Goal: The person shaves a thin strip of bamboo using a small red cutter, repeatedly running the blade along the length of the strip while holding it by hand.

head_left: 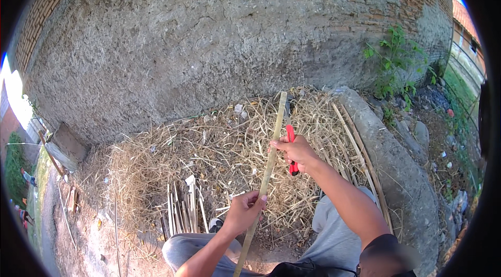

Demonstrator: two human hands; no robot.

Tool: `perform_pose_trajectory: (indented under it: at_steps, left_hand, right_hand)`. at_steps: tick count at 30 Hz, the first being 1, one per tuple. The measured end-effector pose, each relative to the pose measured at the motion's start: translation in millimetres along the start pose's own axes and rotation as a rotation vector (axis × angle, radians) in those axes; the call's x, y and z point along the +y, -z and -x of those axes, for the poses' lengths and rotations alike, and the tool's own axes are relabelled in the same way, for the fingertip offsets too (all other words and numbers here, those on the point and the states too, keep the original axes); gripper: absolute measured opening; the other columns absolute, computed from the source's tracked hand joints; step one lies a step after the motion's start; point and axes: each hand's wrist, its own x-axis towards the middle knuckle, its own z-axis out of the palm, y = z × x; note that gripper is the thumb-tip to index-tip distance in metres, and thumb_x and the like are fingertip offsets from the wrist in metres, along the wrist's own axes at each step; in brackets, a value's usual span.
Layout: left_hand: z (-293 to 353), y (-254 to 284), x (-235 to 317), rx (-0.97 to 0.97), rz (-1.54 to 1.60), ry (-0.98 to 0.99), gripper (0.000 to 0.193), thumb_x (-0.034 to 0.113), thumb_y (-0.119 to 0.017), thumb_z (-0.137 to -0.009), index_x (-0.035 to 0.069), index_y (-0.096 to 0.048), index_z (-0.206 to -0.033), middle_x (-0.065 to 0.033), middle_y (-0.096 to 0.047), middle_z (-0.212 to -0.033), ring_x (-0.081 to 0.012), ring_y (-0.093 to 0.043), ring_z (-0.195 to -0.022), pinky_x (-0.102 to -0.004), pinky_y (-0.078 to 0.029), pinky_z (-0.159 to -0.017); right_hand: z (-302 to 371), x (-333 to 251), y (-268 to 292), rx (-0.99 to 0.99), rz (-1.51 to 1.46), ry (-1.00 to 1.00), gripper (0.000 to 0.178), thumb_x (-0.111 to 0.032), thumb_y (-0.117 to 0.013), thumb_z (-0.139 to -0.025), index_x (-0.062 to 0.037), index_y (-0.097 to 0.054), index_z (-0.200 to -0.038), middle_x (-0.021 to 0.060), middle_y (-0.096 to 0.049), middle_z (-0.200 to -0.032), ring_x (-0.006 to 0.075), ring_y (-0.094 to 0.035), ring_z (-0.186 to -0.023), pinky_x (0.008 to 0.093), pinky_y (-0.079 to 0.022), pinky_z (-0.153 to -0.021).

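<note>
A long, flat, pale strip (270, 164), which looks like split bamboo, runs upright from between my knees toward the wall. My left hand (245, 211) pinches it low down between thumb and fingers. Higher up, my right hand (297, 151) is closed around the red handle of a knife (290, 132), its thumb against the strip. The knife's grey blade points away from me beside the strip's far end; its tip is hard to make out against the straw.
Dry shavings and straw (219, 146) cover the ground before me. Several cut sticks (180, 209) stand by my left knee. Longer strips (360, 146) lie along a concrete edge (396, 172) at right. A rough wall (235, 42) rises ahead, with a green plant (394, 60) at its right.
</note>
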Motion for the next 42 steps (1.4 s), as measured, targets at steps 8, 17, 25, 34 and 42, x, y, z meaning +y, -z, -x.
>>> perform_pose_trajectory:
  at_steps: [8, 17, 25, 34, 42]
  left_hand:
    - [2.6, 7.1, -0.9, -0.203, 0.096, 0.13, 0.038, 0.018, -0.063, -0.096, -0.008, -0.052, -0.121, -0.0042, -0.061, -0.08, -0.0096, -0.061, -0.068, -0.0252, -0.052, -0.061]
    - [2.7, 8.5, 2.9, -0.208, 0.065, 0.127, 0.036, 0.017, -0.062, -0.096, -0.007, -0.052, -0.12, -0.0054, -0.062, -0.081, -0.0104, -0.062, -0.068, -0.0263, -0.055, -0.063]
    - [-3.0, -1.0, 5.9, -0.07, 0.219, 0.018, 0.029, 0.024, -0.05, -0.103, -0.004, -0.054, -0.107, -0.0055, -0.061, -0.082, -0.0118, -0.062, -0.07, -0.0268, -0.054, -0.066]
    - [-45.6, -1.2, 30.5, -0.1, 0.485, 0.245, 0.032, 0.028, -0.029, -0.108, 0.007, -0.047, -0.093, 0.0042, -0.034, -0.064, -0.0047, -0.029, -0.049, -0.0219, -0.028, -0.042]
    - [-53.1, 8.1, 16.6, -0.068, 0.799, 0.367, 0.032, 0.032, -0.029, -0.106, 0.013, -0.042, -0.083, 0.006, -0.024, -0.052, -0.0081, -0.022, -0.042, -0.0248, -0.019, -0.038]
  right_hand:
    - [1.1, -1.9, -2.1, 0.002, -0.037, -0.007, 0.012, -0.014, -0.068, -0.091, -0.002, -0.067, -0.092, 0.0057, -0.071, -0.084, 0.0027, -0.037, -0.045, 0.0212, -0.031, -0.041]
    - [-5.0, 2.6, 1.2, -0.005, -0.037, 0.007, 0.018, -0.017, -0.069, -0.09, 0.0003, -0.068, -0.091, 0.0069, -0.071, -0.083, 0.0059, -0.04, -0.046, 0.0259, -0.033, -0.044]
    - [-10.4, 6.4, -1.1, 0.017, -0.016, 0.019, 0.018, -0.019, -0.07, -0.089, -0.0006, -0.07, -0.089, 0.0009, -0.058, -0.062, 0.007, -0.038, -0.044, 0.0267, -0.033, -0.043]
    - [-6.8, 0.8, -6.8, 0.097, 0.459, 0.232, 0.035, -0.033, -0.057, -0.096, -0.0011, -0.071, -0.089, 0.004, -0.056, -0.058, 0.0151, -0.047, -0.047, 0.037, -0.038, -0.05]
    - [3.6, 19.1, -8.2, 0.251, 1.427, 0.752, 0.024, -0.011, -0.051, -0.085, 0.0047, -0.065, -0.094, 0.0238, -0.067, -0.073, 0.0353, -0.069, -0.066, 0.0473, -0.054, -0.065]
